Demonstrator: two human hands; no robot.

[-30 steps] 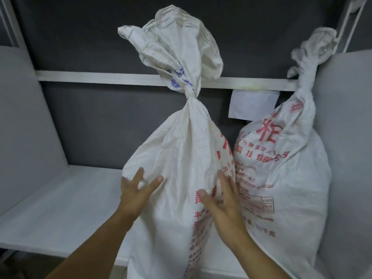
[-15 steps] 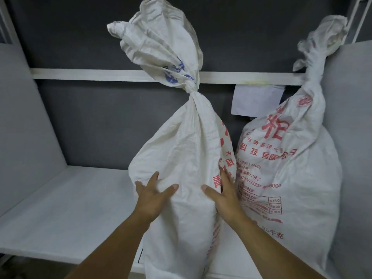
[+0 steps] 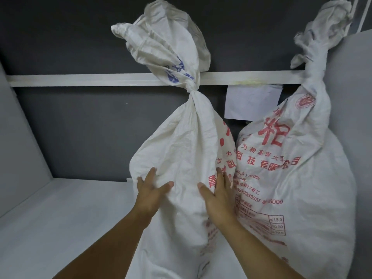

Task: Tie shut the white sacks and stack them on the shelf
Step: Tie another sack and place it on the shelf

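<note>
Pressing with spread, straight fingers, the left hand (image 3: 150,193) and right hand (image 3: 218,195) steady the knotted near sack (image 3: 181,150) upright on the shelf (image 3: 60,218), touching the second tied sack (image 3: 291,178).

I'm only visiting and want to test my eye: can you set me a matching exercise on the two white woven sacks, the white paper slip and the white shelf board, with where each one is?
Things:
1. white woven sack with blue print above its knot
2. white woven sack with large red lettering
3. white paper slip
4. white shelf board

Places or states:
A. hangs under the white rail
B. lies flat, left of both sacks
C. left hand and right hand press on it
D. furthest right, beside the grey side wall

Pairs: 1-C, 2-D, 3-A, 4-B
</note>
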